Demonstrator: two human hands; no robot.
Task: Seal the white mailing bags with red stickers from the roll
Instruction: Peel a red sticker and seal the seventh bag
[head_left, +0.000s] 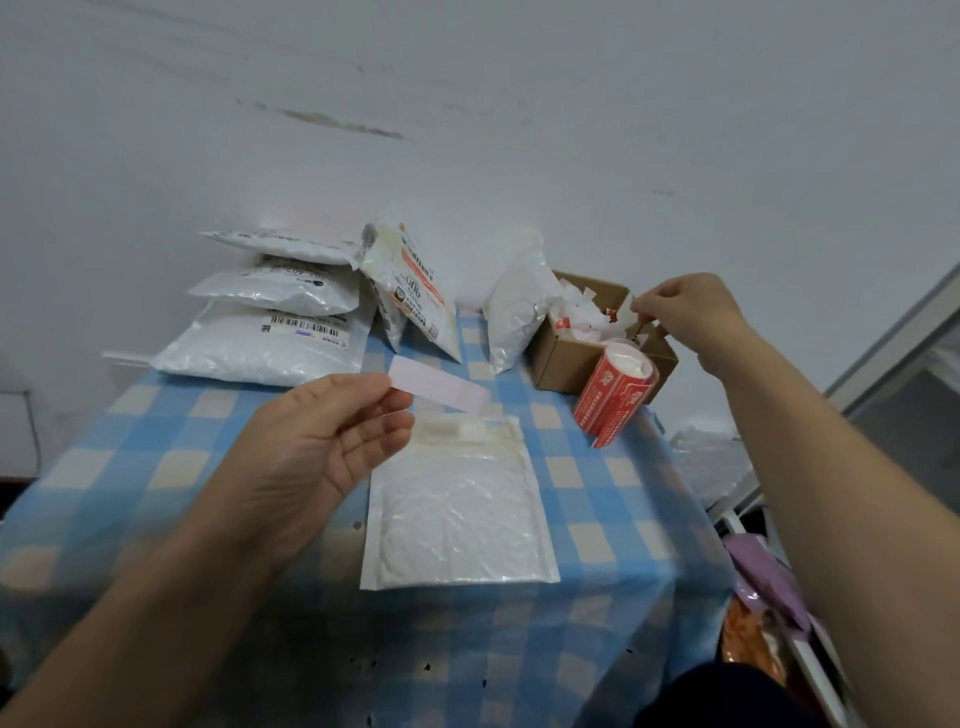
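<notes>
Left hand (322, 457) pinches one sticker (441, 384) by its end between thumb and fingertips. I'd guess that's to keep the sticky side off everything while it hovers over the flap of the one white mailing bag (457, 509), lying flat mid-table. Right hand (691, 317) pinches a paper scrap (635, 304) over the one cardboard box (561, 358) far right, probably binning the backing. One roll (615, 395) stands just beside the box, and there's a stack (270, 317) of three bags far left.

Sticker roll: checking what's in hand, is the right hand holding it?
No, the sticker roll sits on the table beside the cardboard box, while the right hand pinches a paper scrap above it.
</notes>
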